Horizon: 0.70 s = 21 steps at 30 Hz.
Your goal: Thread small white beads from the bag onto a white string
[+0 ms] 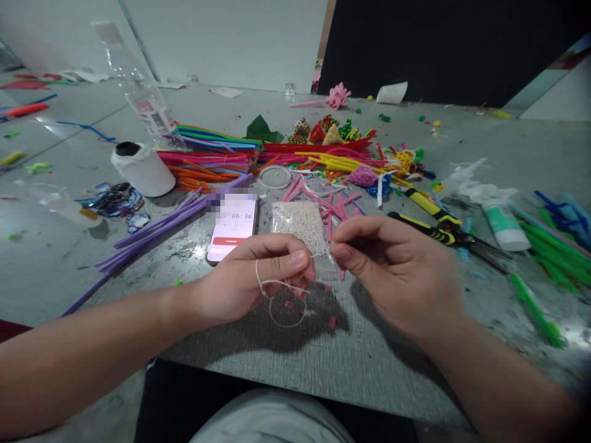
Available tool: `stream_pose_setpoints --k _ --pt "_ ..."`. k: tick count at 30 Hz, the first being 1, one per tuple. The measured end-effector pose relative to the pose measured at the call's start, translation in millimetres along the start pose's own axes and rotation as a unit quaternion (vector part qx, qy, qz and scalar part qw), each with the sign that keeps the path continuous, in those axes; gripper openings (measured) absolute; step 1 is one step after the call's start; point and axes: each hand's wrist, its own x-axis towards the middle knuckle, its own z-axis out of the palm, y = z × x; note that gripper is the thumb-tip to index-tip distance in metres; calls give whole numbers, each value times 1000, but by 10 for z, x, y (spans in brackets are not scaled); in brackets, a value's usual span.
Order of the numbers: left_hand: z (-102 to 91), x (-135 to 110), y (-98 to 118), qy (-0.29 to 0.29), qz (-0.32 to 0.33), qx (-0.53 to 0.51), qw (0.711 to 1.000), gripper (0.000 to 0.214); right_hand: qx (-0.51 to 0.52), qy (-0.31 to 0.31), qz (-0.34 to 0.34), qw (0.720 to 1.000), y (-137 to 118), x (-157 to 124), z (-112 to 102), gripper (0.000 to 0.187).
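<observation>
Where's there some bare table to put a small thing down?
The near strip of the table, between the pink scraps and its front edge, looks bare. A smaller patch lies between the purple stems, the phone and the left forearm. It's crowded behind the bead bag and around the pliers.

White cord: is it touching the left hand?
Touching: the head view shows the white cord lying across the skin of the left hand.

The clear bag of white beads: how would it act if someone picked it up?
It would probably sag, since the bag looks thin and filled with tiny beads. Its shine suggests it might be slippery. Lying flat, it seems unlikely to roll.
</observation>
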Motion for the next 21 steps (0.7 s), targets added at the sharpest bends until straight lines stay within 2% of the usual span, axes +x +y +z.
stream_pose_setpoints --k 4,7,9,11,12,14,18,21 --pt "-28 -13 -20 -22 -35 -23 999 20 6 45 14 999 -5 6 -23 22" --pt "-41 -24 -39 -60 -84 -11 995 23 -59 49 -46 996 0 -23 -68 26" --pt "-36 -27 -49 -102 -94 -12 990 41 -148 -7 -133 980 -9 -40 -102 25" --pt "-17 -30 -52 -136 -84 -16 987 64 -223 -98 -238 940 -31 -43 -127 21" --pt "-3 -32 -49 -139 -81 -12 987 67 -239 -136 -280 920 -43 -39 -133 18" --pt "28 -36 -44 -115 -96 14 989 58 -242 -171 -333 895 -56 -23 -131 13" --pt "88 -39 -70 -55 -113 103 987 50 -234 -170 -352 890 17 9 -96 10" --pt "131 -40 -114 -14 -123 90 988 47 -202 -138 -268 932 138 -15 -49 17"
